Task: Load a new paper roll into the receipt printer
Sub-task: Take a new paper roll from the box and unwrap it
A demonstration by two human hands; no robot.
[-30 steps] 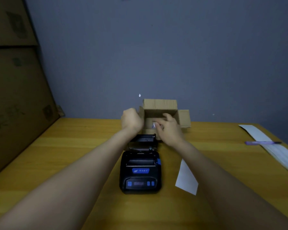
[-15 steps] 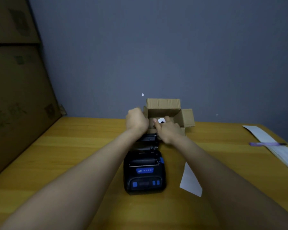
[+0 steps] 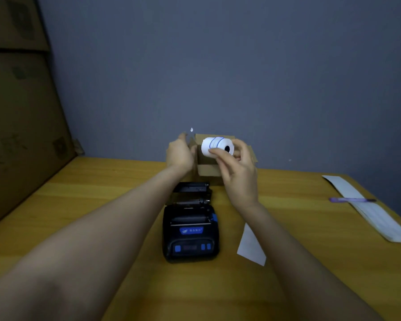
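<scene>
A black receipt printer (image 3: 191,232) with blue buttons sits on the wooden table (image 3: 102,193), its lid tipped open toward the far side and the paper bay showing no roll. Behind it stands a small open cardboard box (image 3: 206,169). My right hand (image 3: 237,167) holds a white paper roll (image 3: 217,146) with blue lines above the box, its dark core facing me. My left hand (image 3: 180,154) grips the box's left flap.
A loose white paper slip (image 3: 251,246) lies right of the printer. A long white sheet (image 3: 366,208) with a purple pen (image 3: 351,200) on it lies at the table's right edge. Large cardboard boxes (image 3: 21,123) stand at the left against the blue wall.
My right hand has lifted the paper roll up out of the cardboard box. My left hand stays on the box's left flap.
</scene>
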